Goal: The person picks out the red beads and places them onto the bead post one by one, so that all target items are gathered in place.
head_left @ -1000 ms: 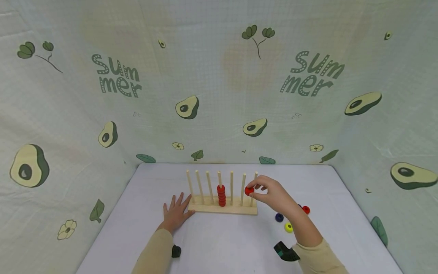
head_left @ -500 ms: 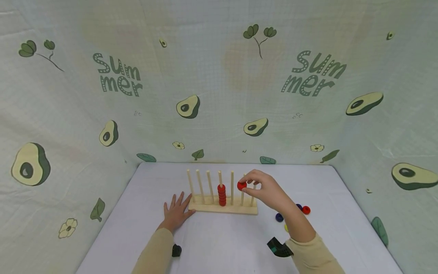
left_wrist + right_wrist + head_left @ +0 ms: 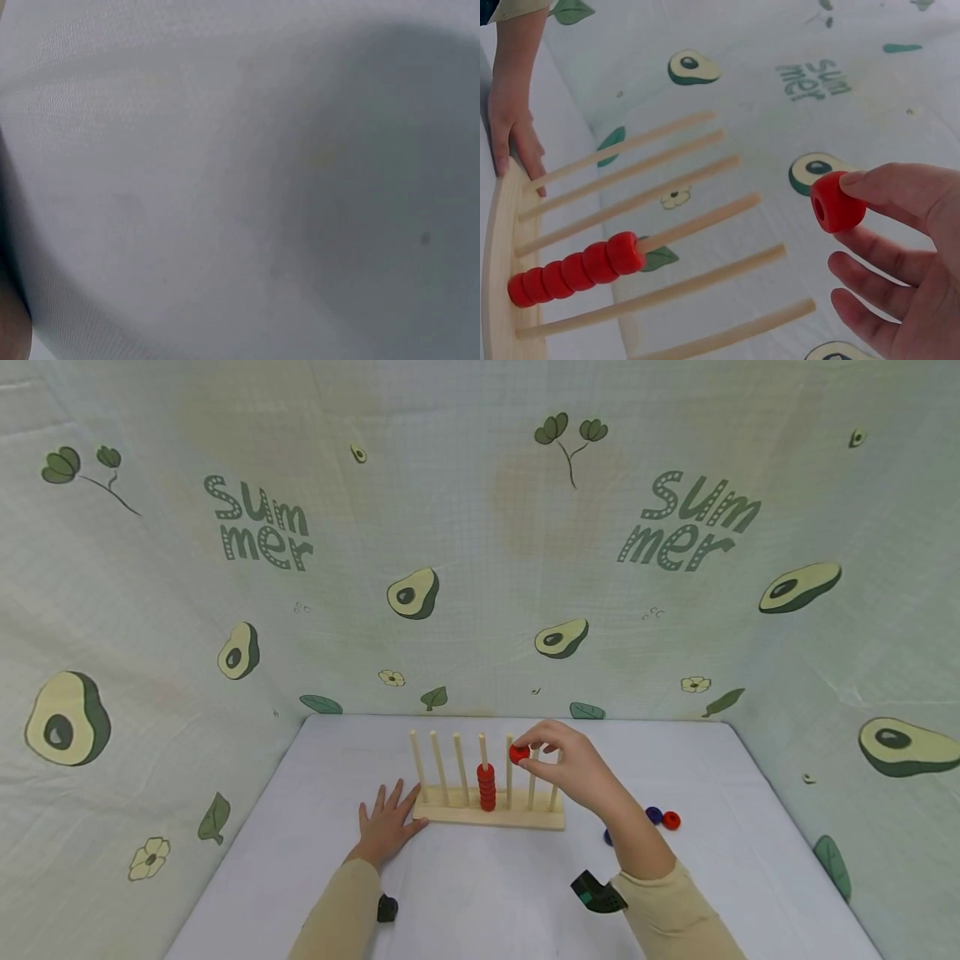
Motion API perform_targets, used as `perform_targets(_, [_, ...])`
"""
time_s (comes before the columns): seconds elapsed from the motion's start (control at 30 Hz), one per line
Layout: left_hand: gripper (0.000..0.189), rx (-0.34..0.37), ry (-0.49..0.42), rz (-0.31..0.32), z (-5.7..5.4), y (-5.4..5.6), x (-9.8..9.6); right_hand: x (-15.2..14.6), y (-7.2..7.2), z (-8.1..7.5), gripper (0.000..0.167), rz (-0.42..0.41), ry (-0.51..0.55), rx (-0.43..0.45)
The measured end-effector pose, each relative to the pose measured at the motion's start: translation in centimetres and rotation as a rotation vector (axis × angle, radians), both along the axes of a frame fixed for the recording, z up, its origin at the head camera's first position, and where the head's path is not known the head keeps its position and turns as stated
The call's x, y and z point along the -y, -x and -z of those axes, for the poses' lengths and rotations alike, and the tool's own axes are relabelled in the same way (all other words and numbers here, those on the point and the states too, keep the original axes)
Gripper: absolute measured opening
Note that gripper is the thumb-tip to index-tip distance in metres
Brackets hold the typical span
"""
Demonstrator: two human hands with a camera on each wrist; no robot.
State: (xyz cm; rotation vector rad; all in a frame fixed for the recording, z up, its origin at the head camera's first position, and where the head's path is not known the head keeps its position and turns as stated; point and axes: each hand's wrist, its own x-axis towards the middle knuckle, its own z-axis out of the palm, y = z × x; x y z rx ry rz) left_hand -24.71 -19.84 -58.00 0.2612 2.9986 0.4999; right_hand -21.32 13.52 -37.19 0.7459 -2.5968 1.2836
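Note:
A pale wooden peg rack [image 3: 465, 817] stands on the white table, its several upright pegs in one row. Its middle peg carries a stack of several red beads [image 3: 487, 788]. My right hand [image 3: 576, 767] pinches a loose red bead [image 3: 838, 202] between thumb and forefinger. In the head view that bead overlaps the peg just right of the stack; the right wrist view shows it apart from the peg tips, its hole facing the rack. My left hand [image 3: 386, 825] lies with fingers spread at the rack's left end. The left wrist view shows mostly blurred white cloth.
Right of the rack lie a blue bead [image 3: 654, 815] and a red bead [image 3: 671, 820]; another blue bead [image 3: 608, 837] is half hidden by the right forearm. Behind the table hangs a cloth [image 3: 480, 677] printed with avocados.
My right hand has moved left and up with the red bead, from the right-end pegs toward the middle. The left hand has stayed at the rack's end.

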Motion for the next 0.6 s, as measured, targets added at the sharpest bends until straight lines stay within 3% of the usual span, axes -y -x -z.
perform_targets(0.2, [0.071, -0.007, 0.000, -0.003, 0.1, -0.1, 0.0, 0.6, 0.5, -0.2, 0.020, 0.002, 0.048, 0.005])
perform_targets(0.43, [0.072, -0.013, 0.023, 0.001, 1.1, 0.4, 0.3, 1.3, 1.0, -0.4, 0.021, 0.014, 0.093, 0.016])
perform_targets(0.6, [0.072, -0.013, 0.007, 0.001, 1.0, 0.4, 0.2, 1.7, 1.4, -0.1, 0.020, 0.023, 0.108, 0.023])
